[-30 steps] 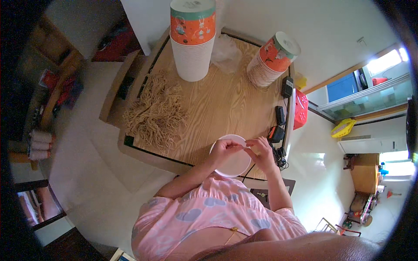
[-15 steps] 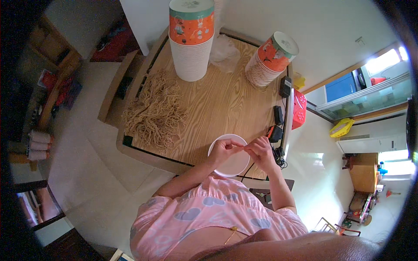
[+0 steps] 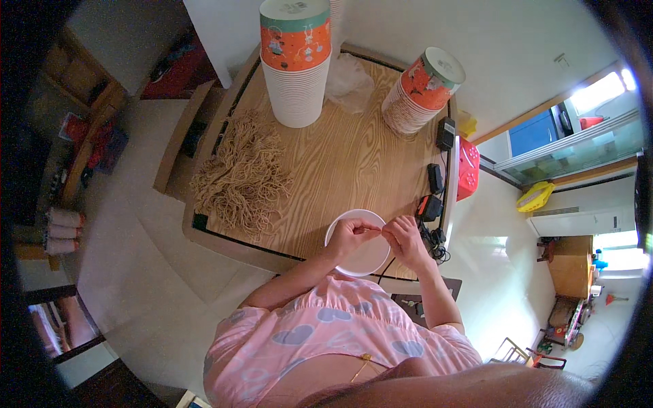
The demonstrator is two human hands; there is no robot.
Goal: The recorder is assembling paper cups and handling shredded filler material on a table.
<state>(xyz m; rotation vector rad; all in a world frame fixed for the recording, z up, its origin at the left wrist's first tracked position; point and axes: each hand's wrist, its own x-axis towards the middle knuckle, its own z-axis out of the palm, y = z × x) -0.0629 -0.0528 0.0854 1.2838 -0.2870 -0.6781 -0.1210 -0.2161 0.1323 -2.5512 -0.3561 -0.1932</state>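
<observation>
Over a white round paper tub at the table's near edge, my left hand and my right hand meet with fingertips pinched together. Whatever lies between the fingers is too small to make out. Both hands hide part of the tub's rim and inside. Left of them, a loose heap of tan strings spreads over the wood-patterned table.
A tall stack of upturned paper tubs stands at the back left, a shorter stack at the back right. Between them lies a crumpled clear plastic bag. Black adapters and cables line the right edge, beside a red basket.
My hands stay pinched together over the tub, with only a slight shift of the right fingers. The surroundings move slightly in the picture as the view shifts.
</observation>
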